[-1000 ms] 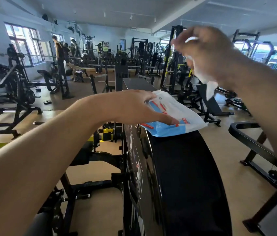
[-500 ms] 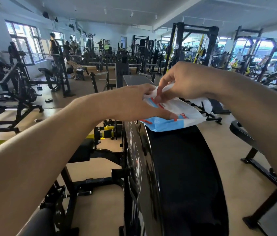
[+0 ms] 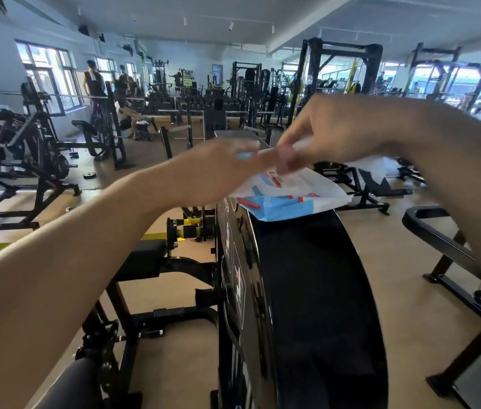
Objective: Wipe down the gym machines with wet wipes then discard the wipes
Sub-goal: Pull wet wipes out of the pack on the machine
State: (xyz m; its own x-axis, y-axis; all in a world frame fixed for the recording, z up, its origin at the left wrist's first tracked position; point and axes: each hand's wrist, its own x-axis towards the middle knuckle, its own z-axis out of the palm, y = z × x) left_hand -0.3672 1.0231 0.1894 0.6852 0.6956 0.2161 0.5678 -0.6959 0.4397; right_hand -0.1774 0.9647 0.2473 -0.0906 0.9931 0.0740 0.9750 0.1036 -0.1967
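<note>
Right hand [image 3: 339,134] back down at the wipes pack [image 3: 289,196], already clutching one wipe [image 3: 369,168], pinching another. Left hand [image 3: 218,169] blurry, grip unclear. No wiping yet.

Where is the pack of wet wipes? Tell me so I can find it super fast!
Look at the big black curved machine in the middle. On its top, under both hands, lies the wipes pack. It is the only soft white and blue packet with red marks among dark metal equipment.
</note>
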